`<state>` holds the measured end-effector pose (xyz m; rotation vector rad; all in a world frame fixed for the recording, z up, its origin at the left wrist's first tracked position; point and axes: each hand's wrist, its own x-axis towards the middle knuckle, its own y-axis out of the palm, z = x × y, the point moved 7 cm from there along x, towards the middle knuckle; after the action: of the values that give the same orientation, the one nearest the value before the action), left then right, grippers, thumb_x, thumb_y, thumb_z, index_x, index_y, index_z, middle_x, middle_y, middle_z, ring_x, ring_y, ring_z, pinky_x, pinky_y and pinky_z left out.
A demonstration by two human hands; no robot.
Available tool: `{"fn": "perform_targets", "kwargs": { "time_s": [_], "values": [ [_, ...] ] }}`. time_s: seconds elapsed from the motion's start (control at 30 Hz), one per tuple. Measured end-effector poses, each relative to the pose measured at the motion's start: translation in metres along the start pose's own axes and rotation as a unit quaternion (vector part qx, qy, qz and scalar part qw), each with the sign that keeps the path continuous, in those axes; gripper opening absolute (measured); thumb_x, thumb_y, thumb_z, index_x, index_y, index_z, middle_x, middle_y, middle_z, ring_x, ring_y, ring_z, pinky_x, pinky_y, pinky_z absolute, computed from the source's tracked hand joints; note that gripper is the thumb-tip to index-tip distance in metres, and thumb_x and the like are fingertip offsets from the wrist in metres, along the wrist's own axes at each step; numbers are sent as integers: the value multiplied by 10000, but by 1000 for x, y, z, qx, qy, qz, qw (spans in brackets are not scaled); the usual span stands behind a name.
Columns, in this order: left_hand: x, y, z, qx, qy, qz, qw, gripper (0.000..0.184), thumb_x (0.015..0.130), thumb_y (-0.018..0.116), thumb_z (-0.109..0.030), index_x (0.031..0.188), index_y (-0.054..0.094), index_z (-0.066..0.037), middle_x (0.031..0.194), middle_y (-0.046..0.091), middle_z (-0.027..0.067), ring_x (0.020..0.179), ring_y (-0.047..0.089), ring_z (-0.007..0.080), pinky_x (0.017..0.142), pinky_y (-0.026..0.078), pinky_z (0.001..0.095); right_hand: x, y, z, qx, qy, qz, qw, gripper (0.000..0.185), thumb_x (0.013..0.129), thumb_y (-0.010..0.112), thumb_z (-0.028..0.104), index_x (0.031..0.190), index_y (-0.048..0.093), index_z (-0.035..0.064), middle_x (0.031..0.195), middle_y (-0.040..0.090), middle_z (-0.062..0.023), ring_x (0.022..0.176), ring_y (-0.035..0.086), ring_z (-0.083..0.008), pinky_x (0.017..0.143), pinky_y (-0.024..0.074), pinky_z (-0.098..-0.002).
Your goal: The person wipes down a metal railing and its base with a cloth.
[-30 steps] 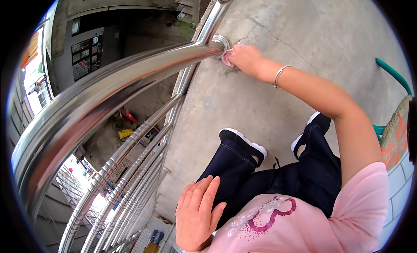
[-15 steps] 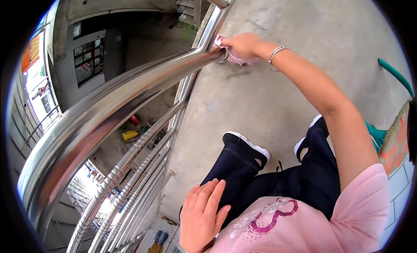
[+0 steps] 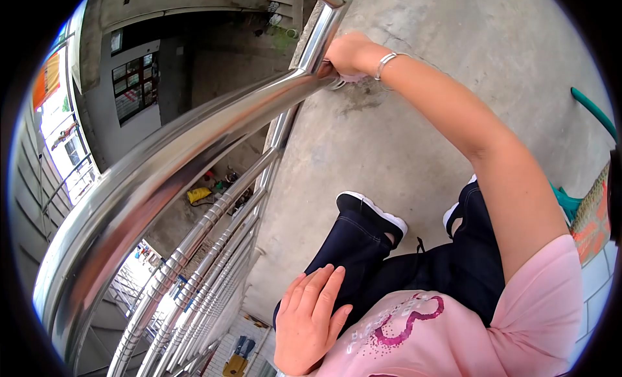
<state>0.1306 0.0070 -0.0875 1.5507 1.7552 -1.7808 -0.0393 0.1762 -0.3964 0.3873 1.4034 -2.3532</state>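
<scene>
- Holding a pink cloth in the curled right hand, closed in at the far end of the thick steel handrail, right beside the slanting post, along the railing-side edge of the concrete floor.
- Mostly covering the cloth with that hand, leaving just a pale fold in sight below.
- Holding the left hand open over the dark trousers, back upward, with fingers straight and thumb apart; impossible to tell whether touching the leg.
- Wearing silver bangles on the right wrist.
</scene>
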Motion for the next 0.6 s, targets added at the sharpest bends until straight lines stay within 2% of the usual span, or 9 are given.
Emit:
{"fn": "perform_targets", "kwargs": {
  "time_s": [0.07, 0.1, 0.17, 0.27, 0.3, 0.37, 0.47, 0.6],
  "values": [
    [-1, 0, 1, -1, 2, 1, 1000, 511, 767, 661, -183, 1238, 534, -34, 1208, 562, 136, 1060, 545, 333, 976, 398, 469, -16, 5, -2, 66, 24, 36, 997, 233, 877, 488, 138, 1087, 582, 100, 916, 679, -118, 819, 666, -298, 707, 521, -397],
    [-1, 0, 2, 0, 4, 1, 1000, 510, 767, 661, -185, 1236, 535, -33, 1211, 561, 135, 1062, 545, 329, 975, 398, 469, -21, 14, -1, 65, 23, 34, 997, 233, 877, 488, 138, 1087, 582, 100, 916, 679, -118, 819, 666, -298, 707, 521, -397],
    [0, -1, 4, 1, 8, 1, 1000, 507, 769, 661, -187, 1234, 535, -30, 1212, 560, 135, 1062, 546, 328, 974, 398, 468, -25, 33, 0, 70, 64, -57, 994, 235, 855, 460, 68, 1076, 519, 11, 922, 670, -152, 806, 670, -301, 681, 532, -393],
    [2, -1, 4, 1, 17, 3, 1000, 504, 772, 660, -190, 1232, 534, -27, 1215, 559, 134, 1061, 547, 326, 974, 399, 466, -45, 59, 15, 79, 97, -116, 985, 278, 841, 461, 67, 1098, 479, -38, 914, 658, -167, 777, 668, -307, 667, 538, -391],
    [3, -2, 3, 3, 24, 5, 1000, 503, 774, 659, -190, 1233, 532, -26, 1215, 558, 133, 1060, 547, 325, 975, 399, 464, -52, 71, 21, 79, 99, -116, 985, 278, 841, 461, 67, 1098, 479, -38, 914, 658, -167, 777, 668, -307, 667, 538, -391],
    [4, -2, 2, 6, 29, 11, 999, 504, 774, 659, -191, 1234, 532, -27, 1215, 558, 133, 1059, 547, 326, 975, 399, 463, -64, 82, 49, 58, -23, -160, 985, 246, 845, 450, 64, 1074, 457, -28, 882, 612, -180, 737, 644, -332, 608, 534, -434],
    [6, -2, 1, 9, 33, 15, 999, 505, 772, 660, -191, 1233, 533, -28, 1213, 559, 133, 1061, 546, 327, 976, 399, 461, -59, 83, 58, 69, 11, -160, 985, 323, 838, 456, 82, 1146, 454, -19, 922, 631, -185, 773, 663, -303, 668, 543, -438],
    [5, -1, 4, 2, 20, 9, 1000, 507, 766, 663, -188, 1233, 538, -33, 1204, 563, 134, 1064, 544, 330, 977, 398, 461, -25, 94, 66, 118, 16, -145, 982, 342, 856, 454, 101, 1168, 417, -35, 965, 597, -191, 778, 647, -330, 644, 539, -455]
  ]
}}
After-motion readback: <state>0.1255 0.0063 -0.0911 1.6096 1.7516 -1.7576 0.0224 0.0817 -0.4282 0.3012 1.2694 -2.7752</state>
